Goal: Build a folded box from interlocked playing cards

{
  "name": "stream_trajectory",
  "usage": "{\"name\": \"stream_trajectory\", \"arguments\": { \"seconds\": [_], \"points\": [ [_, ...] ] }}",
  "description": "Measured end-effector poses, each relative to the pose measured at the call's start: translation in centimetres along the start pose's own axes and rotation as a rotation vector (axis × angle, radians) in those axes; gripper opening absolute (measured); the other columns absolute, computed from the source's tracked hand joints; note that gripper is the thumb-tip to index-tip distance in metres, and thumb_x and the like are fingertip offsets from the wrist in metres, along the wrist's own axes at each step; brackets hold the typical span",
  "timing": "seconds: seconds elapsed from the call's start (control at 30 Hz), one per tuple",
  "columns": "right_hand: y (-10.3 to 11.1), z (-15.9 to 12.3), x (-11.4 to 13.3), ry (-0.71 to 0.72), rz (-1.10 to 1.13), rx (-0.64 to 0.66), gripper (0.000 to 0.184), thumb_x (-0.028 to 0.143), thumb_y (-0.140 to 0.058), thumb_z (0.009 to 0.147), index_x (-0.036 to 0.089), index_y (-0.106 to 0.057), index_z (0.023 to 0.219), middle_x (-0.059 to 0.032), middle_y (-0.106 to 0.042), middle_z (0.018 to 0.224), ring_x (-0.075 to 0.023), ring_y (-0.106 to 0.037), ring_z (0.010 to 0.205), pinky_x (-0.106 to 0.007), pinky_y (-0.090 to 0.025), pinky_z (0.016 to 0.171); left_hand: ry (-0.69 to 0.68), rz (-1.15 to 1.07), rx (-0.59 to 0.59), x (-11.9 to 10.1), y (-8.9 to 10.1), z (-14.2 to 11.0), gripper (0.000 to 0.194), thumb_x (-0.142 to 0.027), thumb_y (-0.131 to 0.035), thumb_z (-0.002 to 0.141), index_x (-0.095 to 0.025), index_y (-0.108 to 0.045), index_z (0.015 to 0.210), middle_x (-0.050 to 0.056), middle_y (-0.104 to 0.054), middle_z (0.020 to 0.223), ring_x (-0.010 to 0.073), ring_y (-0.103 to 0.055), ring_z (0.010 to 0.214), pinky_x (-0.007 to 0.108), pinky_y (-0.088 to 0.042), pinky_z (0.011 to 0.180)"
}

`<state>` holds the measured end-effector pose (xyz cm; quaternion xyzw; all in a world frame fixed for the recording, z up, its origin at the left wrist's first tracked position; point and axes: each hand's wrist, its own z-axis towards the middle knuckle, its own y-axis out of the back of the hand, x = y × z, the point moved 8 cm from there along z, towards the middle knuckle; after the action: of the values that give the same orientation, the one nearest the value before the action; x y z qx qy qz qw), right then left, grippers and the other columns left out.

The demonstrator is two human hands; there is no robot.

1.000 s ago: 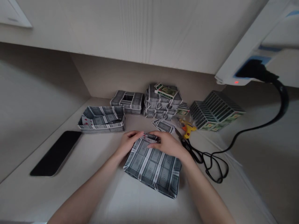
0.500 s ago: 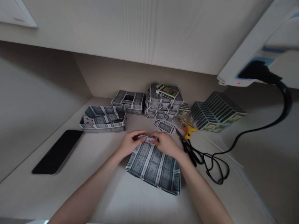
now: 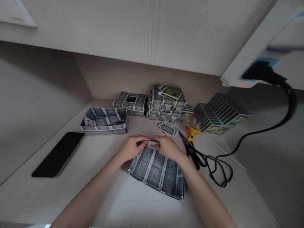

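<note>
An open box made of playing cards, its grey patterned card backs showing, lies on the desk in front of me. At its far edge a playing card with red diamonds faces up. My left hand pinches the left end of this card, fingers closed. From the other side my right hand pinches the card's right end, thumb on its face. The fingers partly hide the far wall of the box, so I cannot tell whether the card is fixed to it.
A phone lies left, near a card tray. Behind stand a card box with an opening and stacked card boxes. Loose cards, a yellow glue gun, scissors, a black cord and card packs sit right.
The fingers of both hands have shifted slightly at the far edge, and more of the diamond card's face shows between them. The box stays nearly in place.
</note>
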<state>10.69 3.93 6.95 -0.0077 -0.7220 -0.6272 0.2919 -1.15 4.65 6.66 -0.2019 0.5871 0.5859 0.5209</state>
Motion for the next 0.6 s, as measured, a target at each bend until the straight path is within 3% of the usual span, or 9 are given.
{"name": "stream_trajectory", "arguments": {
  "seconds": [0.2,0.33,0.4,0.6],
  "points": [
    [0.2,-0.1,0.2,-0.030,-0.054,-0.002,0.019,0.024,-0.052,0.078,0.019,-0.058,0.095,-0.0067,-0.067,0.087,-0.0180,-0.061,0.081,-0.024,-0.038,0.066,0.042,0.029,0.029,0.5,-0.2,-0.1,0.022,-0.029,-0.051,0.075,-0.024,-0.067,0.090,0.000,-0.068,0.093,0.0168,-0.060,0.085,0.024,-0.044,0.076],
    [1.3,-0.6,0.0,-0.131,-0.180,-0.070,0.032,0.034,-0.059,0.074,0.018,-0.051,0.100,-0.0076,-0.066,0.084,-0.0215,-0.061,0.077,-0.026,-0.036,0.060,0.064,-0.008,-0.018,0.9,-0.2,0.0,0.018,-0.028,-0.051,0.075,-0.020,-0.065,0.082,0.001,-0.068,0.083,0.0154,-0.060,0.076,0.023,-0.044,0.069],
    [1.5,-0.9,0.0,-0.154,-0.236,-0.088,0.030,0.038,-0.059,0.074,0.019,-0.051,0.095,-0.0072,-0.065,0.079,-0.0220,-0.061,0.073,-0.026,-0.034,0.057,0.073,-0.012,-0.021,1.2,-0.3,0.0,0.017,-0.029,-0.050,0.076,-0.019,-0.064,0.080,0.001,-0.067,0.079,0.0147,-0.059,0.072,0.023,-0.043,0.065],
    [1.0,-1.9,0.9,-0.013,-0.250,-0.134,0.012,0.031,-0.046,0.084,0.022,-0.053,0.081,-0.0037,-0.063,0.079,-0.0173,-0.059,0.072,-0.025,-0.031,0.057,0.041,0.012,0.014,1.2,-0.4,0.1,0.017,-0.029,-0.049,0.078,-0.018,-0.062,0.082,0.001,-0.064,0.076,0.0135,-0.057,0.071,0.022,-0.043,0.064]
  ]
}}
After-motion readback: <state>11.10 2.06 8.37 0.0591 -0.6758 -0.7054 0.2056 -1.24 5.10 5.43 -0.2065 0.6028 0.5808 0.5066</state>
